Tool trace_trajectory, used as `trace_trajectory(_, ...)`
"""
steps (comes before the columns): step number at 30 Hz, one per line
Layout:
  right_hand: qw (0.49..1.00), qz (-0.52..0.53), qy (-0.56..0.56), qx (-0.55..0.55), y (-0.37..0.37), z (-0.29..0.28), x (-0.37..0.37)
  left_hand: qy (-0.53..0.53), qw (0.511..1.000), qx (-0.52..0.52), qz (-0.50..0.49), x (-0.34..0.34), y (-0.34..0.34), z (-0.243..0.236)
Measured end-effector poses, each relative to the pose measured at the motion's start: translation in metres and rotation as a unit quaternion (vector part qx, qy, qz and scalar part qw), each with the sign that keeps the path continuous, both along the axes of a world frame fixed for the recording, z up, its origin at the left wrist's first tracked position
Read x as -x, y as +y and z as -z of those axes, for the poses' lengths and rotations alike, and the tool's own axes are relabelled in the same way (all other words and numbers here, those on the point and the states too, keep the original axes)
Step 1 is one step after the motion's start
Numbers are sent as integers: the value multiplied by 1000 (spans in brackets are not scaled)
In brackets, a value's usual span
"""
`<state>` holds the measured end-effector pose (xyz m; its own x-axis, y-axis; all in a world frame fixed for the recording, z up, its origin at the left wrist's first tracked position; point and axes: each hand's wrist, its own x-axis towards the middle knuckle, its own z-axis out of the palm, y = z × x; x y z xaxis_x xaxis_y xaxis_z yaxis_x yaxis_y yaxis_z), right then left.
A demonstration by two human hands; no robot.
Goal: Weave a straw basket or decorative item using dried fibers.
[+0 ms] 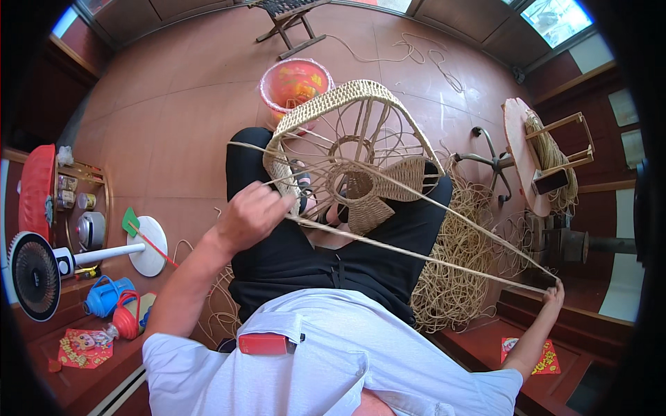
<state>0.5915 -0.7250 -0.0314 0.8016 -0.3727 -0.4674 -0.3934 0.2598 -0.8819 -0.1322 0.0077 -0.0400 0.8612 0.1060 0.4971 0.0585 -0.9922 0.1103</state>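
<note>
A partly woven tan wicker frame (401, 182) rests across my lap. It has a wide braided rim, thin spokes and a round ring at its middle; some wedges between spokes are filled with weave. My left hand (255, 213) is closed at the frame's near left edge, its fingers curled on the tan cord (395, 247). Far out to the right, my right hand (553, 295) is closed on the same cord. Two taut strands run from that hand back to the frame, one toward the ring and one toward my left hand.
A big heap of loose cord (454, 260) lies right of my legs. Beyond the frame stands a red bucket (298, 82), with a folding stool (288, 24) farther off. A swivel base (496, 163) is at right; a white fan (35, 274) and blue kettle (107, 297) are at left.
</note>
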Motion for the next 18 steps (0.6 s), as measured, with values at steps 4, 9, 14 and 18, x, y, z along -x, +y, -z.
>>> trace_trajectory(4, 997, 50, -29, 42, -117, -12, 22, 4, 990, -43, -133, 78, 41, 18)
trace_trajectory(9, 989, 33, 38, 141, -136, 49, 71, 142, 983, -87, -82, 112, 67, 6)
trace_trajectory(14, 937, 215, 200, 188, -114, 55, 129, 120, 986, -60, -97, 102, 66, 2)
trace_trajectory(18, 926, 122, 209, 289, -104, 30, 157, 108, 989, -13, -105, 102, 58, 15)
